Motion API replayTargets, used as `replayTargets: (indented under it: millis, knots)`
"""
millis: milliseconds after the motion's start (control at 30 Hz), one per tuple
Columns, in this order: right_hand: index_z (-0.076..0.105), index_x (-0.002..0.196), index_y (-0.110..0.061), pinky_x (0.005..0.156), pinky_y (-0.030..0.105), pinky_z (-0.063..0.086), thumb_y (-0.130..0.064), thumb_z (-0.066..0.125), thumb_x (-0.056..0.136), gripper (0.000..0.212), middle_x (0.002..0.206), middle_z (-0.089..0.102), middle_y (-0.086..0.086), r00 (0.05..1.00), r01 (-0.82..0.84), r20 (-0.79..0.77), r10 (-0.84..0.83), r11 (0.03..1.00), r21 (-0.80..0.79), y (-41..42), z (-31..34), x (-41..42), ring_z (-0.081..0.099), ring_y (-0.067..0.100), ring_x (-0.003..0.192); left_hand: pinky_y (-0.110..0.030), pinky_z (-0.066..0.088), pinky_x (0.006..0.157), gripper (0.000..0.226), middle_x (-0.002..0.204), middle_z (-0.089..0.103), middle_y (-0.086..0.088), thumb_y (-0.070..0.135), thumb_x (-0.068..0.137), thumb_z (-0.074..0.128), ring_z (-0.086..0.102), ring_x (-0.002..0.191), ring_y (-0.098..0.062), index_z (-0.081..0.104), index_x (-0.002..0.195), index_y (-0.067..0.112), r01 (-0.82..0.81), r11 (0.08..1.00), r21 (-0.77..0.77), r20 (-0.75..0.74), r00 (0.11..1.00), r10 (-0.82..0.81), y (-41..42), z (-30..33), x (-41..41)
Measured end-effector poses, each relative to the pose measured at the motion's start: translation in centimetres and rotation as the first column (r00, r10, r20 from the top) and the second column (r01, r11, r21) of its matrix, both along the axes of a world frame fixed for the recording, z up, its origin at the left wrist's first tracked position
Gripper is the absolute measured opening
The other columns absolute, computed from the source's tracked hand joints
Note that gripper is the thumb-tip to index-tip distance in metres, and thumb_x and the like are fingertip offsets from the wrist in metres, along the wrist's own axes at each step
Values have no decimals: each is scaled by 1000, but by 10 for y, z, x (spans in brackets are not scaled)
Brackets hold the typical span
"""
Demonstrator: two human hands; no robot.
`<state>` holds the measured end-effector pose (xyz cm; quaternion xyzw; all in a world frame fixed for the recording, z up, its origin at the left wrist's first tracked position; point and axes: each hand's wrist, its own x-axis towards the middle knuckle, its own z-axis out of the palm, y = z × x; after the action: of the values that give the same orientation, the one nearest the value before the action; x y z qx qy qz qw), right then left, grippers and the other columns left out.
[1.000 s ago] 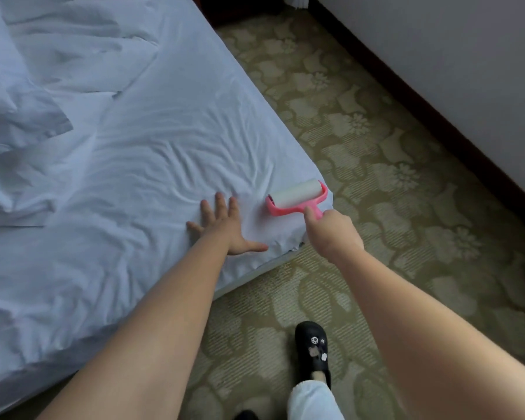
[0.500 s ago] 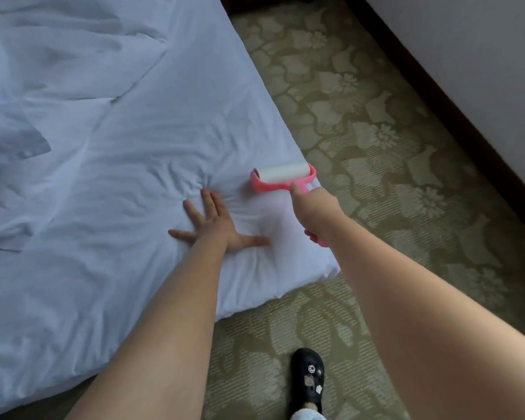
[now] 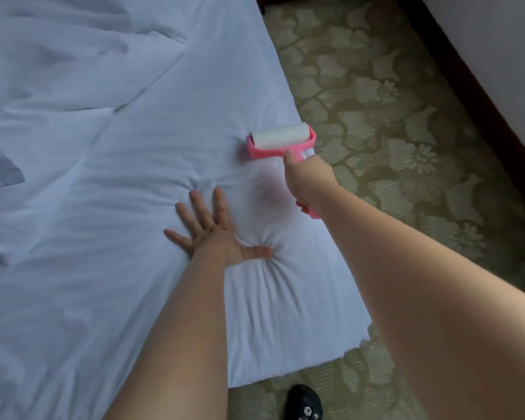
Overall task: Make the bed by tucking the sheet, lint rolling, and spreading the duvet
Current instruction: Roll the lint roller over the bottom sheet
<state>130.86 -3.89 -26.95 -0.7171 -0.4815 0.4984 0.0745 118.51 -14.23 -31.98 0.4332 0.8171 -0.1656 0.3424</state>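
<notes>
Lint roller [image 3: 281, 140] on sheet [image 3: 170, 140] near the bed's right edge, roll axis lying across the bed, pink handle pointing back toward the person.

Right hand [image 3: 308, 180] grips the handle, fingers wrapped round it; white cylindrical roll in a pink plastic frame rests on the sheet. Left hand [image 3: 215, 231] pressed flat, fingers spread wide, thumb out; fabric puckers in radiating creases around it. Sheet pale, wrinkled, soft. Rumpled duvet [image 3: 58, 56] at upper left. Floor: olive carpet [image 3: 391, 116] with floral pattern, dark baseboard [image 3: 473, 86], pale wall. Black shoe [image 3: 305, 403] at bottom edge.
</notes>
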Motion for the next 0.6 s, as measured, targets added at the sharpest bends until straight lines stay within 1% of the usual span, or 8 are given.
replayTargets:
  millis: [67,133,167,267,367,433,500,600]
  knots:
    - [44,82,-9,72,35,51,-46,29,94,42,78,49,6,1000,14,-17,-14,1000,4,8,1,-5,58,27,69,-70,-13,103,154,138,-54,-8,90,40,62,-43,131,-37,-47,131,30,-4,1000,10,1,1000,4,0,-2,-1]
    - [43,98,-11,68,33,49,-48,30,94,40,81,49,5,1000,19,-15,-19,1000,11,11,1,-7,55,23,64,-69,-14,103,153,139,-53,-9,90,40,61,-43,131,-37,-46,132,30,-6,1000,22,-5,1000,7,1,-2,-3]
    - [43,98,-11,66,33,49,-49,30,93,40,82,51,5,1000,15,-6,-15,1000,10,10,2,-8,54,22,62,-69,-14,103,153,140,-52,-9,90,40,60,-42,132,-37,-45,132,30,-5,1000,29,-9,1000,5,1,-2,-3]
    - [44,81,-8,64,32,49,-48,30,93,44,86,54,7,999,-13,47,13,1000,2,0,3,-3,54,22,60,-69,-14,104,152,140,-52,-8,91,40,59,-42,132,-37,-44,133,31,-11,999,42,-4,1000,11,1,-3,-5]
    - [43,95,-9,58,27,46,-48,31,94,41,78,53,6,991,-64,120,63,998,4,-23,9,13,53,20,55,-69,-14,104,153,142,-51,-7,93,37,57,-41,133,-36,-42,135,32,-10,998,64,2,1000,10,-1,-2,-5]
    - [44,92,-9,51,24,41,-48,30,94,42,73,53,6,981,-96,170,92,995,17,-42,13,26,52,19,51,-67,-15,104,151,144,-48,-7,94,38,55,-40,134,-35,-40,137,32,-4,995,103,0,1000,4,-5,-1,-7]
    - [46,93,-9,48,22,37,-50,29,94,45,73,53,6,975,-102,198,97,995,16,-62,17,39,52,18,50,-65,-14,107,145,147,-45,-7,94,45,52,-37,136,-33,-36,141,31,31,990,135,-4,1000,-31,-16,1,-7]
    - [50,95,-7,47,22,36,-51,28,93,49,72,54,6,977,-66,203,70,997,-28,-98,21,59,51,18,50,-61,-13,110,139,148,-43,-8,93,52,49,-35,138,-30,-35,142,27,114,988,100,1,993,-114,-48,2,2]
